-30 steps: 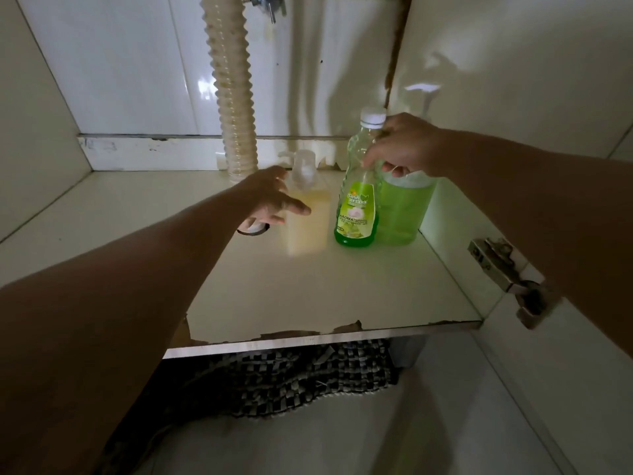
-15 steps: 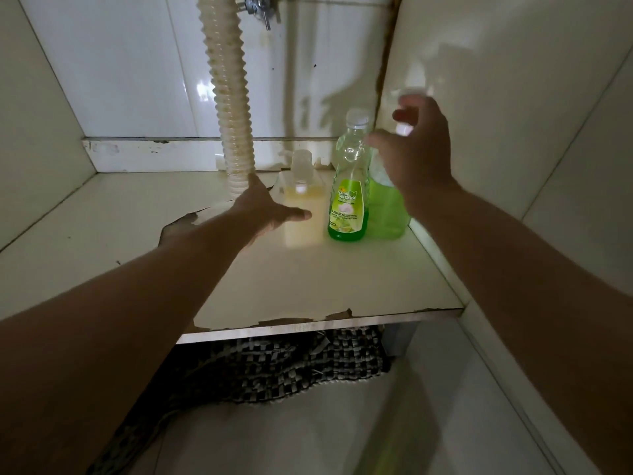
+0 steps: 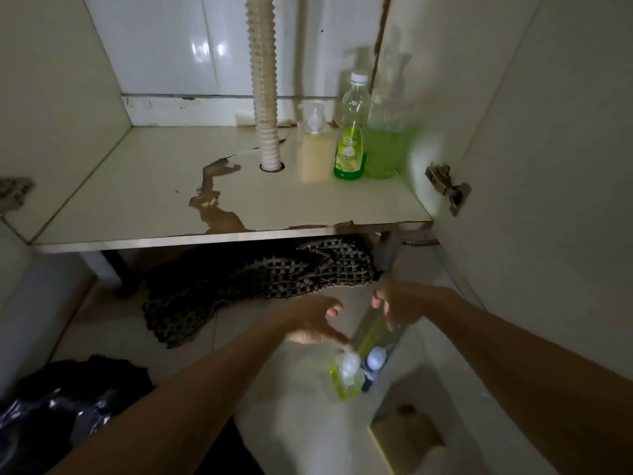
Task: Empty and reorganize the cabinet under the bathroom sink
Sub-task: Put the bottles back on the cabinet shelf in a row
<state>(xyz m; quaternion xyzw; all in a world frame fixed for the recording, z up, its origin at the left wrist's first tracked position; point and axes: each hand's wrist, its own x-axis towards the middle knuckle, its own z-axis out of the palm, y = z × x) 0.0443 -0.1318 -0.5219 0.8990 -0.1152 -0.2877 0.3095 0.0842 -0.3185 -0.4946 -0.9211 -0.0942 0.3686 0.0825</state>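
Note:
Three bottles stand at the back right of the cabinet shelf (image 3: 137, 207): a pale yellow pump bottle (image 3: 313, 156), a green dish-soap bottle (image 3: 351, 145) with a white cap, and a larger pump bottle (image 3: 385, 142) of green liquid. Both hands are low, in front of the cabinet above the floor. My right hand (image 3: 399, 305) grips the top of a tall, blurred yellow-green bottle (image 3: 368, 332). My left hand (image 3: 313, 323) is spread, its fingertips at the pump of a small yellow-green bottle (image 3: 346, 377) on the floor. A blue-capped bottle (image 3: 375, 358) stands beside that one.
A ribbed drain hose (image 3: 263, 97) passes down through a hole in the shelf. The shelf's laminate is peeled near the front (image 3: 215, 200). A dark woven mat (image 3: 260, 272) lies under the shelf. A door hinge (image 3: 445, 186) juts out at right. Dark cloth (image 3: 68, 399) lies lower left.
Both hands have left the shelf bottles and dropped to the floor in front of the cabinet. The view has pulled back and tilted down. The three shelf bottles stay put.

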